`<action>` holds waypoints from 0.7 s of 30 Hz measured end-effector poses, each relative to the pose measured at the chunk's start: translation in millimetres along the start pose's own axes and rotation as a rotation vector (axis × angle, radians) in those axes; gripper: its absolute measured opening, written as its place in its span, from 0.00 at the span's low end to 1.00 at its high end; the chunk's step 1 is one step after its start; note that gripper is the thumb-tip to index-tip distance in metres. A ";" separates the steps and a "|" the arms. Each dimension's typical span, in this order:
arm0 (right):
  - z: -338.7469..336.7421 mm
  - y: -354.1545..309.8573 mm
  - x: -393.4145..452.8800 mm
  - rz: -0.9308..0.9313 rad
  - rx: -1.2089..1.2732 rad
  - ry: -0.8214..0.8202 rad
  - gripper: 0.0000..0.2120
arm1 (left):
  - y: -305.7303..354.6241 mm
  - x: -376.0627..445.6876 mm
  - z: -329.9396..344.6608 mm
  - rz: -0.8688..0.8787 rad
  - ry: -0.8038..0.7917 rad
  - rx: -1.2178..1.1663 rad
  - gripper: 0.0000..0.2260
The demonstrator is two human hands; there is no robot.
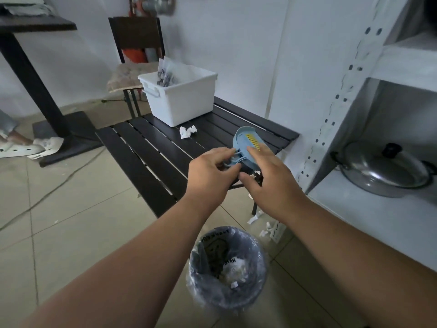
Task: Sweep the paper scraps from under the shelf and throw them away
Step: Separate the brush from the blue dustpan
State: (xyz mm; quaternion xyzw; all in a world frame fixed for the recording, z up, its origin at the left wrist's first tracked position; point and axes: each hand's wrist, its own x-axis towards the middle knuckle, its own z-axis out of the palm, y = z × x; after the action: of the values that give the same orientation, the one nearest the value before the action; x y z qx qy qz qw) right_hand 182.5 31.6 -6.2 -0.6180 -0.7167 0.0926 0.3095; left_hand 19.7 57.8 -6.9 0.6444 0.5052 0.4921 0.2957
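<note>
both hands at blue dustpan over black worktop, left hand fingers curled pinching its handle, right hand fingers spread on the pan, paper scraps on floor by shelf foot (one scrap on worktop), lined bin below

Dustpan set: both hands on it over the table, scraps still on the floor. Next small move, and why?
Probably pull the brush free of the blue dustpan. The left hand pinches the looped handles while the right hand lies over the pan, so the set looks still clipped together. Paper scraps lie on the floor by the shelf post, near the lined bin; sweeping needs the two parts apart.
</note>
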 end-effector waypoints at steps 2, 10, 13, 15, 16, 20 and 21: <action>-12.0 -2.3 -8.6 0.125 0.033 -0.012 0.38 | 13.1 -8.5 -1.8 -0.007 0.010 -0.065 0.18; -69.8 -8.1 -33.3 0.277 0.045 0.040 0.52 | 46.0 -44.3 -8.4 0.195 -0.107 -0.063 0.17; -76.4 -6.6 -41.8 0.276 0.041 0.041 0.54 | 57.7 -52.5 -8.7 0.237 -0.209 -0.037 0.17; -76.1 -6.8 -45.1 0.281 0.091 0.051 0.54 | 63.4 -51.2 -7.7 0.251 -0.245 -0.056 0.18; -75.0 -7.0 -45.2 0.292 0.122 0.052 0.53 | 64.0 -48.4 -6.7 0.262 -0.251 -0.053 0.18; -65.0 -8.4 -36.5 0.329 0.184 0.026 0.51 | 48.4 -41.1 0.0 0.351 -0.221 0.046 0.17; -59.9 -9.1 -33.1 0.330 0.192 0.022 0.48 | 41.4 -40.5 1.4 0.356 -0.210 0.054 0.18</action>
State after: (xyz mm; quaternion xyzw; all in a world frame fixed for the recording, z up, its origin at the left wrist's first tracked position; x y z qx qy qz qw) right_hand 210.0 -16.6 35.0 -0.6959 -0.5901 0.2032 0.3553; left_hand 35.7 6.8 15.3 0.7791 0.3627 0.4530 0.2374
